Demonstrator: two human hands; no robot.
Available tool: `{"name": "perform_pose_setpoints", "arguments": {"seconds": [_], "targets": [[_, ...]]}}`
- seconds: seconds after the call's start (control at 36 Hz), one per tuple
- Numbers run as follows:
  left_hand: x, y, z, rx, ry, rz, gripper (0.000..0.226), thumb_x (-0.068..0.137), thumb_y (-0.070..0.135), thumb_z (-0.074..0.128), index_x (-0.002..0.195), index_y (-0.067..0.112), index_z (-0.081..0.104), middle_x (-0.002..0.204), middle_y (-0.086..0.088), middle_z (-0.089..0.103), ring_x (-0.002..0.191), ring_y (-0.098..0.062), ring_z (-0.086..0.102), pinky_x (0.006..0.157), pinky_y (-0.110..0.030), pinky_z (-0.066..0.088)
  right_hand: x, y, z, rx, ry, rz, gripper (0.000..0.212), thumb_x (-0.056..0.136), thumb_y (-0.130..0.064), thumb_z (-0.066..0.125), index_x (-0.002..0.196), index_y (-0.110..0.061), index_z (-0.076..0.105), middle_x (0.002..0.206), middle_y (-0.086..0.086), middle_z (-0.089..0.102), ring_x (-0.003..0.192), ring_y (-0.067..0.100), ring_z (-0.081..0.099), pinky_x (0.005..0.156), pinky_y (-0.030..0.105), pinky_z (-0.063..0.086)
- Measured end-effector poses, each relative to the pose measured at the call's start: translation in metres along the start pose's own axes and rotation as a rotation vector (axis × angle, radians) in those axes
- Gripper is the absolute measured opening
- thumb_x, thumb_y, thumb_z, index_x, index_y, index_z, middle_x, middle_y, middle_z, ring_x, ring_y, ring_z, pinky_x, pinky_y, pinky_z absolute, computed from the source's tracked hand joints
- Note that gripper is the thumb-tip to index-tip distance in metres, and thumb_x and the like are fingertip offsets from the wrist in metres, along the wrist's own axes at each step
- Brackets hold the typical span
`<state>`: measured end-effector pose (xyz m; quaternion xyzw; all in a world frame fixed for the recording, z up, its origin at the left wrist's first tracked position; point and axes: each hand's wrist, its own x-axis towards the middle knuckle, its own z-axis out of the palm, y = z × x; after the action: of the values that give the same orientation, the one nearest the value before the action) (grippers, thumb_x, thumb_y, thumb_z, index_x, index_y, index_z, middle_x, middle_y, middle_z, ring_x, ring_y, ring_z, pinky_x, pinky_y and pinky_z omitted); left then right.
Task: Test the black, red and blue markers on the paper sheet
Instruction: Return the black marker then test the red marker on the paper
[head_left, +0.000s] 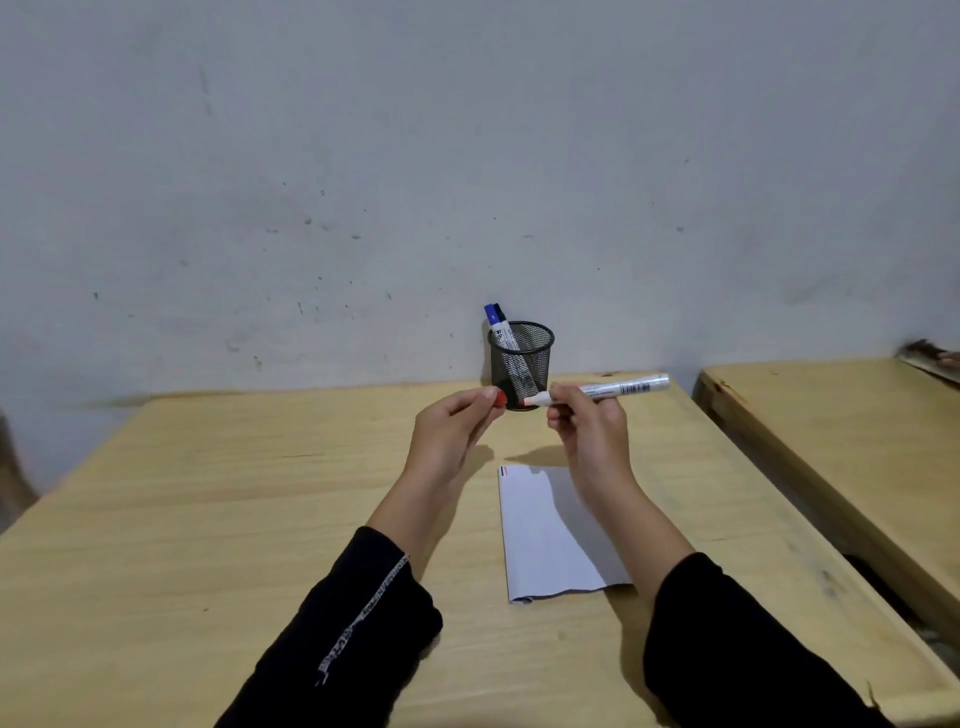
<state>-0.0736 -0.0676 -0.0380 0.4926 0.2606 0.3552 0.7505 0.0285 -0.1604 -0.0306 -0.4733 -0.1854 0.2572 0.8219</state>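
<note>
red round plastic cap (499, 399) sits pinched in the left hand (453, 431); the right hand (586, 421) grips the uncapped white-barrelled red marker (602, 391), best aligned squarely before joining.

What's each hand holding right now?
Left hand: closed on the red cap.
Right hand: closed on the uncapped red marker.

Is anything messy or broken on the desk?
Nothing spilled or broken. The paper sheet has an uneven, slightly curled near edge, and the wall is scuffed. The red marker is uncapped, its cap in the left hand.
</note>
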Motion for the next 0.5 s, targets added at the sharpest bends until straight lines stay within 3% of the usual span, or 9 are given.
{"name": "perform_pose_setpoints", "arguments": {"seconds": [0.36,0.5], "targets": [[-0.012,0.009,0.011,-0.032,-0.107,0.029,0.008,0.085,0.005,0.063,0.089,0.002,0.07,0.074,0.0,0.074,0.073,-0.007,0.07,0.079,-0.013,0.055,-0.004,-0.008,0.003,-0.022,-0.048,-0.032,0.015,0.084,0.001,0.057,0.071,-0.006,0.059,0.055,-0.001,0.053,0.048,0.007,0.048,0.05,0.015,0.043],[-0.016,0.014,0.013,0.003,-0.112,0.028,0.006,0.083,0.005,0.066,0.087,0.002,0.07,0.072,-0.001,0.074,0.07,-0.01,0.071,0.071,-0.013,0.055,-0.008,-0.006,0.004,-0.045,-0.059,-0.022,0.008,0.084,-0.001,0.058,0.076,-0.004,0.058,0.052,-0.003,0.055,0.049,0.008,0.049,0.051,0.015,0.045]]}}
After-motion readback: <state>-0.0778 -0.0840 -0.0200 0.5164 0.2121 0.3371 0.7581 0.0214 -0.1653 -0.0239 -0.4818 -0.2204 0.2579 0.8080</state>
